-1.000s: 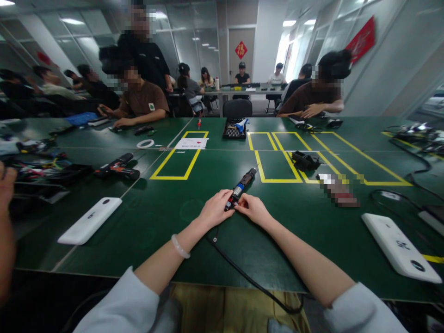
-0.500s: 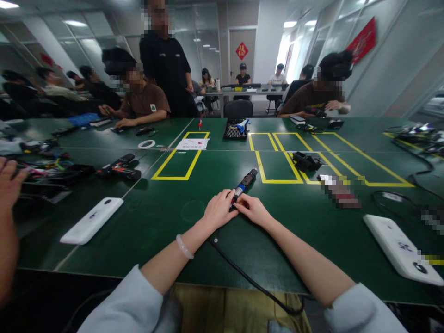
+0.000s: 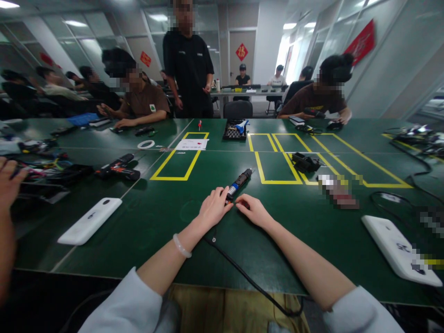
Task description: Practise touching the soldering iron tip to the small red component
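A pen-shaped electric screwdriver (image 3: 239,182), black with a blue band, lies aslant over the green table, its thin bit toward the far right. My left hand (image 3: 214,206) is closed around its rear end, and part of the handle is hidden under the fingers. A black cable (image 3: 243,270) runs from below this hand toward the table's front edge. Just right of the screwdriver, my right hand (image 3: 255,211) rests with loosely bent fingers, a small gap between its fingertips and the tool. Nothing shows in it.
White slabs lie left (image 3: 90,221) and right (image 3: 398,249). A cordless drill (image 3: 118,167) and another person's hand (image 3: 9,185) are at left. Ahead are yellow tape outlines (image 3: 169,178), a black bit case (image 3: 234,131) and a black part (image 3: 305,162). Several people sit around.
My right hand has come off the screwdriver. The screwdriver and my left hand have shifted slightly left. A standing person across the table has moved right.
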A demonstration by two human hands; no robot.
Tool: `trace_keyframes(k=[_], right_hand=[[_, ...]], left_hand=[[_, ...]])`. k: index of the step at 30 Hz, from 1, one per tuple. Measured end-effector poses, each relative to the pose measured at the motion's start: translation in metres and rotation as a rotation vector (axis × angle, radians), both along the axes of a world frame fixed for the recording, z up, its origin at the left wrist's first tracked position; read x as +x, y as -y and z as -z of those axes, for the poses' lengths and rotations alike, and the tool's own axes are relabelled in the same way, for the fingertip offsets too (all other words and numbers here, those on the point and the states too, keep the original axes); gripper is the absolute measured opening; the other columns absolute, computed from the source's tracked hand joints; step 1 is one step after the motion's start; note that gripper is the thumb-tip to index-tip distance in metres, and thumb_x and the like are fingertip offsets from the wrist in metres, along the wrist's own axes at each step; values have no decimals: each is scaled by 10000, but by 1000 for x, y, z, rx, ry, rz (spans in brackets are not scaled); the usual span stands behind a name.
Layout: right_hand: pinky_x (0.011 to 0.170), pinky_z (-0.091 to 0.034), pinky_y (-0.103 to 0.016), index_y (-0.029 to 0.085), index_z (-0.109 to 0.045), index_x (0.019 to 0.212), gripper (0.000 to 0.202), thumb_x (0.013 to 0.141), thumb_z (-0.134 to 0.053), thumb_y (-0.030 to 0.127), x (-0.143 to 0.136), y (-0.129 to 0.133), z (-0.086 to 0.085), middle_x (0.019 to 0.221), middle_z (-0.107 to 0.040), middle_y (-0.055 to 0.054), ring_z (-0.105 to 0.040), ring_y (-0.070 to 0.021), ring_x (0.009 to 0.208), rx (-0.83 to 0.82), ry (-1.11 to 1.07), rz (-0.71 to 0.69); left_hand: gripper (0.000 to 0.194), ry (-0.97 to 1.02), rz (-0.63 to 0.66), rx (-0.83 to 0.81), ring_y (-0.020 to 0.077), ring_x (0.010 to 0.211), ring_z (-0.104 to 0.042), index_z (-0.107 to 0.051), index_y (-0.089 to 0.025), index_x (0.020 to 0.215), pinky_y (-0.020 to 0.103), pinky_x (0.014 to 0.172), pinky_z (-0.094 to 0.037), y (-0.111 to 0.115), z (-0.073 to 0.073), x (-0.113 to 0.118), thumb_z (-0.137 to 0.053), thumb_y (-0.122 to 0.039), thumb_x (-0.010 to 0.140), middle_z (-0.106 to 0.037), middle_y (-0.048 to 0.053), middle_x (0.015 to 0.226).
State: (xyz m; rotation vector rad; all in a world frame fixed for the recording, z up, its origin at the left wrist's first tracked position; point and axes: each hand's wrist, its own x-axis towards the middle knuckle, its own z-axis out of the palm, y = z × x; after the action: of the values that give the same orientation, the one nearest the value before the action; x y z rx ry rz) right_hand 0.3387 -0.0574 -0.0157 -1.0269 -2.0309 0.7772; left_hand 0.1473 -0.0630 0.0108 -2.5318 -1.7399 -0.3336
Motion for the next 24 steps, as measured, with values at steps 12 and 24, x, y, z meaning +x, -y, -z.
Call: trace_keyframes(k=[12,24], right_hand=[[695,-411,-262,182,-622,875,81,895,-548,205,3,-2,3,802,-607,-19,-541,-144,740,46,87,-14],[705,-419,-265,181,-626,864,82,897,-554,202,4,-2,3,806,-608,-23,-538,-145,752,46,109,-22]], left_hand=[[584,-8,-324,-159,298,1197,-475,-364,-215,1430,378,922,-446,-43,-3,-100,-443,-478,915,-429,138,1386],[617,-7,-594,-165,357,1236,-462,-368,-215,1447,471,956,-436,-63,2,-183,-413,-501,902,-396,150,1452]])
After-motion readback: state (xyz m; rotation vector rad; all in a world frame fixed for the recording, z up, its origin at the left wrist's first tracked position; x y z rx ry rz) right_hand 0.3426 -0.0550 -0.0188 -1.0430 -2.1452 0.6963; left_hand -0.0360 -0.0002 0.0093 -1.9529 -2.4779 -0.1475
